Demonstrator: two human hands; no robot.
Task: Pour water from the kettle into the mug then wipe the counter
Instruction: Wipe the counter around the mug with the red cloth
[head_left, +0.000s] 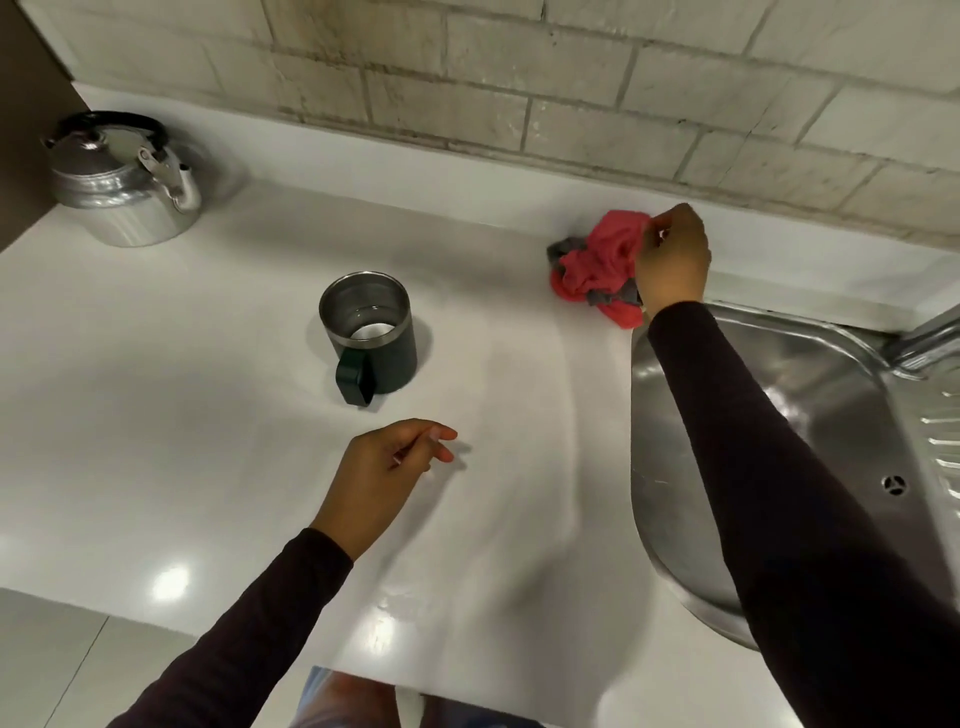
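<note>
- Already right hand (672, 257) is at the red-and-grey cloth (597, 265), fingers pinched on its upper edge; cloth sits bunched just left of that hand, on the counter (208, 441) by the sink (675, 467).
- Left hand (387, 470) hangs loosely open, empty (farther from the cloth).
- Mug (370, 338) lies beyond left hand; kettle (122, 182) far left.
- Wiping likely runs leftward from the cloth.

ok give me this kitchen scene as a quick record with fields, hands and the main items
kettle: kettle upright at the counter's far left, untouched
mug: mug upright mid-counter, handle toward the person, some water in the bottom
cloth: red and grey cloth bunched by the wall, beside the sink
right hand: right hand with its grip on the cloth
left hand: left hand open above the counter, holding nothing
stage: looks like pouring is done, wiping not yet begun
</note>
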